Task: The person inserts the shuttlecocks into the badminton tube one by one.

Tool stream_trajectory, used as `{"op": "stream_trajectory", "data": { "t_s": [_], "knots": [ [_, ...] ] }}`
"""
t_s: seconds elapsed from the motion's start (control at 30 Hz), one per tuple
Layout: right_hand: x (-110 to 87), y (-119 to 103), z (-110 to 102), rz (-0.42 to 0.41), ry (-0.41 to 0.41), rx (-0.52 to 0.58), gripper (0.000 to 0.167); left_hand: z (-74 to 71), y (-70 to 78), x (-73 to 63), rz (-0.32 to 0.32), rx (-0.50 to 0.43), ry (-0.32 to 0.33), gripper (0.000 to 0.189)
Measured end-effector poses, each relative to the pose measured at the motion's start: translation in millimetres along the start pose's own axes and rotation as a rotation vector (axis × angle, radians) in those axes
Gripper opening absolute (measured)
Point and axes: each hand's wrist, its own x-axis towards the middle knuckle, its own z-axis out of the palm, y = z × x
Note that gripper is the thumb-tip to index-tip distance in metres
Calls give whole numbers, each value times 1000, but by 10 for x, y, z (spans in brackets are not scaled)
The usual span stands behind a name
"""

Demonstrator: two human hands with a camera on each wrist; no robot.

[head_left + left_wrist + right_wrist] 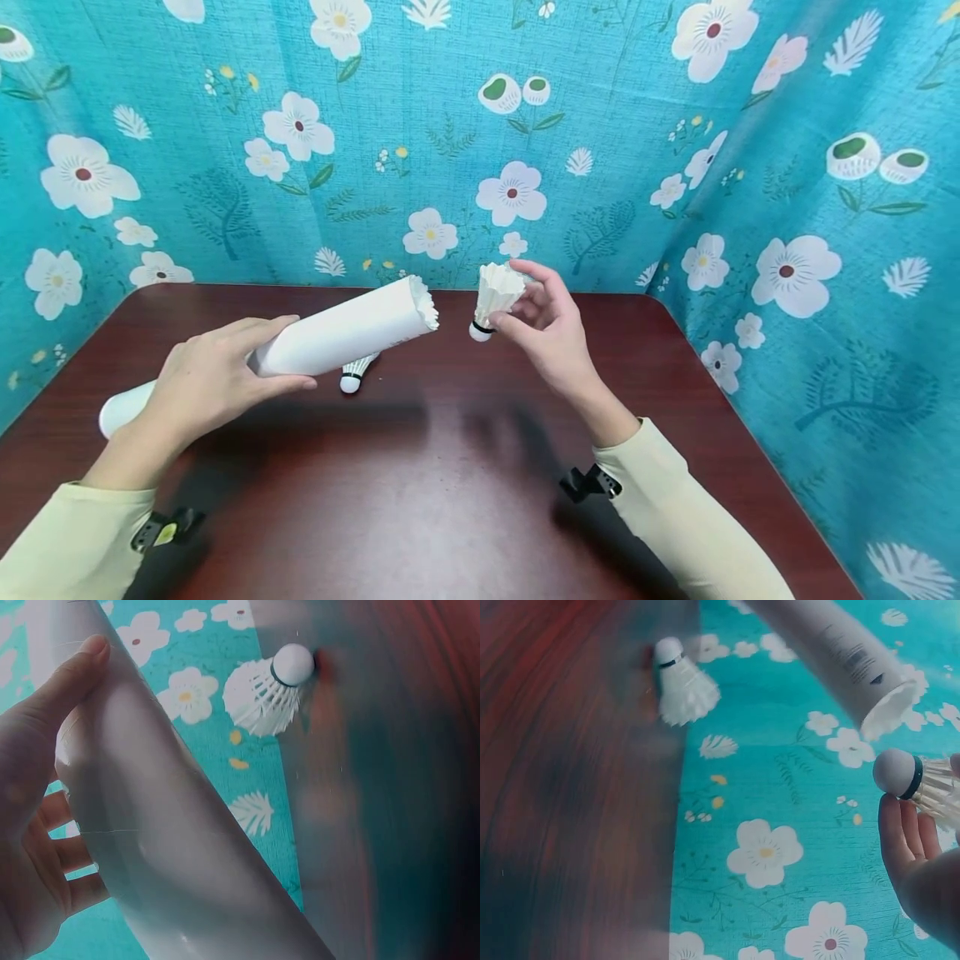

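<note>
My left hand (213, 375) grips a long white shuttlecock tube (345, 329), tilted above the table with its mouth raised toward the right. Jagged white feather edges show at that mouth. Thumb and fingers wrap the tube's side in the left wrist view. To the right, my right hand (551, 329) pinches a white feather shuttlecock (497, 292) by its feathers. Its rounded cork, ringed by a dark band, points down and left, a short gap from the tube's mouth. A second shuttlecock (351, 381) lies on the table, partly hidden behind the tube.
Beneath both hands is a dark reddish-brown table (450, 500) with a glossy surface and rounded far corners. A turquoise flowered curtain (450, 125) hangs along the back and right side. Both forearms carry dark wrist straps (592, 483).
</note>
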Motion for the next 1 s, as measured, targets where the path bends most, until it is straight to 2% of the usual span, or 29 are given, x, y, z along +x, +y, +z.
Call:
{"op": "stream_trajectory", "data": {
  "t_s": [0.13, 0.5, 0.63, 1.0],
  "knots": [
    [-35, -62, 27, 30, 15, 117, 62, 45, 69, 26, 25, -8, 0, 81],
    [-67, -61, 93, 10, 110, 233, 58, 120, 203, 57, 51, -19, 0, 82],
    [-107, -27, 114, 36, 108, 217, 55, 134, 232, 68, 69, -16, 10, 81],
    [-184, 69, 136, 113, -15, 111, 55, 138, 215, 73, 107, -26, 27, 81]
  ]
}}
